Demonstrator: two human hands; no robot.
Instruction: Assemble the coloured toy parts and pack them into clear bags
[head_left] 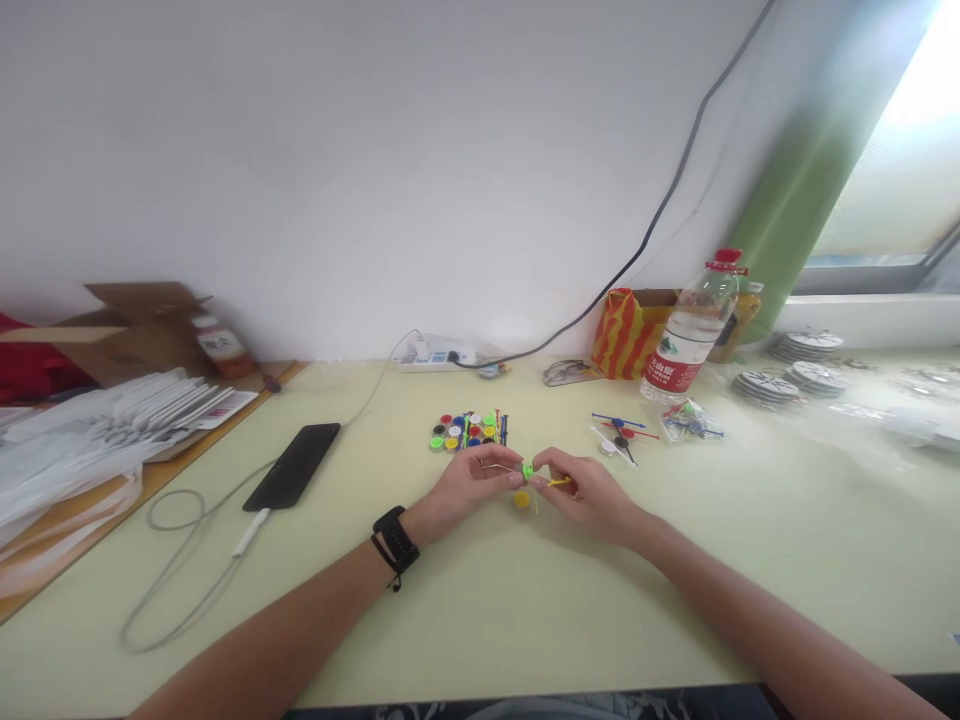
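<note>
My left hand [480, 474] pinches a small bright green plastic piece [527, 470] from the left, just above the table. On its other side, the thumb and index finger of my right hand [585, 492] are closed on the same piece. A thin yellow stick [559, 482] is tucked in the curled fingers of my right hand. Under the hands lies a yellow round cap [521, 499]. Behind my left hand are rows of coloured round caps [452, 443], with thin coloured sticks [504, 430] beside them.
Blue, red, black and white stick-and-cap pieces [621, 441] lie to the right, near a clear packet [686, 420]. A large water bottle [686, 335] stands behind. At left, a phone [292, 467] trails a cable. A power strip [437, 356] sits by the wall; stacked discs [817, 378] are far right.
</note>
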